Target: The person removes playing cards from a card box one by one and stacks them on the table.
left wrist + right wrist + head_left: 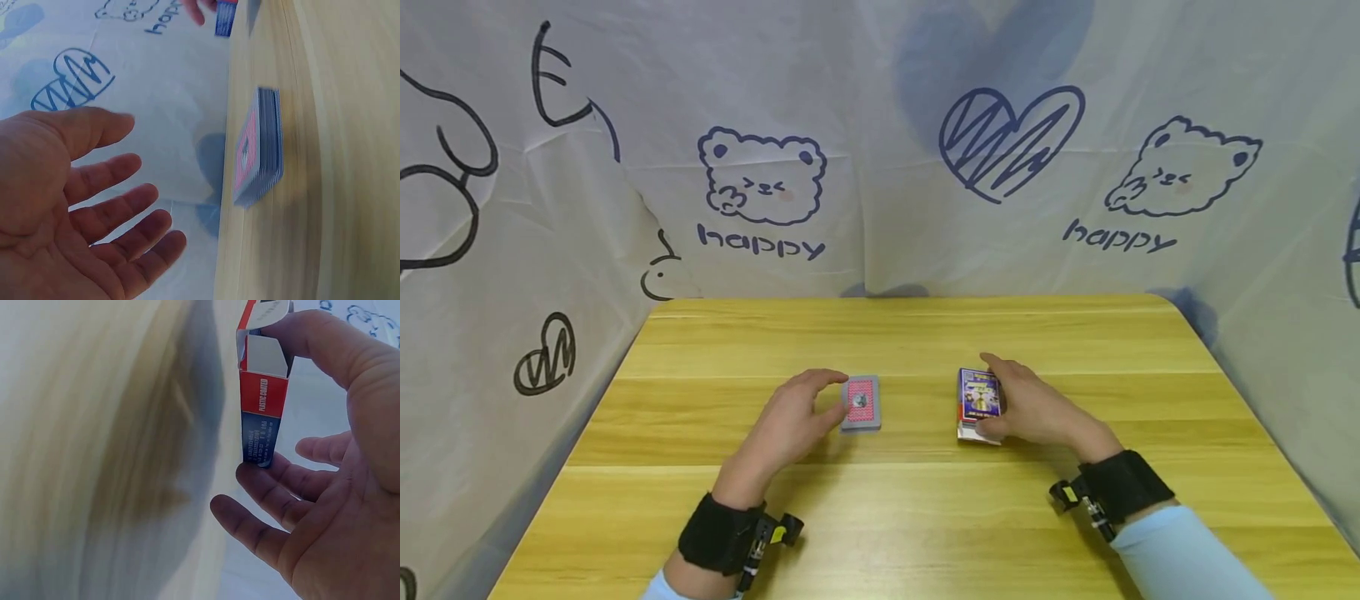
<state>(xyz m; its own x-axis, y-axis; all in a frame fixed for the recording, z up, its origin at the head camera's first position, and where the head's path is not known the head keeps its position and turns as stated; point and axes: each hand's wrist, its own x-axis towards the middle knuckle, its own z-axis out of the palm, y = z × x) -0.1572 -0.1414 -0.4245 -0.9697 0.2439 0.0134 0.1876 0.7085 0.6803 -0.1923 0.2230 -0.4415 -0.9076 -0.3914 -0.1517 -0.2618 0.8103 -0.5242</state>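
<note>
A squared stack of playing cards (862, 403) lies on the table, its pink patterned back facing up. Beside its left edge is my left hand (790, 421), thumb and fingers spread; the left wrist view shows a gap between that hand and the cards (270, 140). Farther right, my right hand (1037, 408) holds a blue and red playing card box (980, 393) between thumb and fingers. In the right wrist view the box (262, 397) has its end flap lifted, with the thumb at that end and fingertips at the other. The box's inside is hidden.
The wooden table (895, 517) has rounded far corners. White cloth (880, 208) with drawn bears and hearts hangs behind it and along both sides. Black straps with small cameras (1112, 492) sit on both wrists.
</note>
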